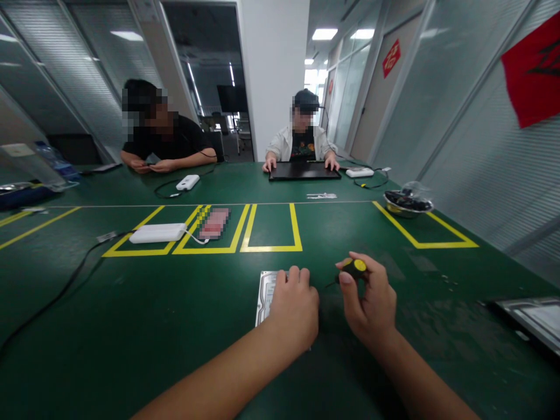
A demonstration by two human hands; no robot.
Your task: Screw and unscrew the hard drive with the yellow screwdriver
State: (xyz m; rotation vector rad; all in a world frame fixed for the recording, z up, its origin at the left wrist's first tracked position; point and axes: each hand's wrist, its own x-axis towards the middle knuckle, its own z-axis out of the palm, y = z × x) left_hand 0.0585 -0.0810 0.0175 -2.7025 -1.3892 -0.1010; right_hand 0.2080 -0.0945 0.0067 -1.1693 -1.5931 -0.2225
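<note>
A silver hard drive (265, 294) lies on the green table in front of me, largely covered by my left hand (297, 306). The fingers of that hand are curled over the drive's upper part, and its right side is hidden. To the right, my right hand (370, 294) grips a black and yellow screwdriver (359, 267) between thumb and fingers. Its thin shaft points left, above the table and apart from the drive.
Yellow tape frames (271, 249) mark the green table (196, 309). Around them are a white power bank (158, 233), a phone (214, 223), a metal bowl of dark parts (408, 204), small screws (448, 281) and another drive (534, 318). Two people sit opposite, one holding a dark panel (305, 170).
</note>
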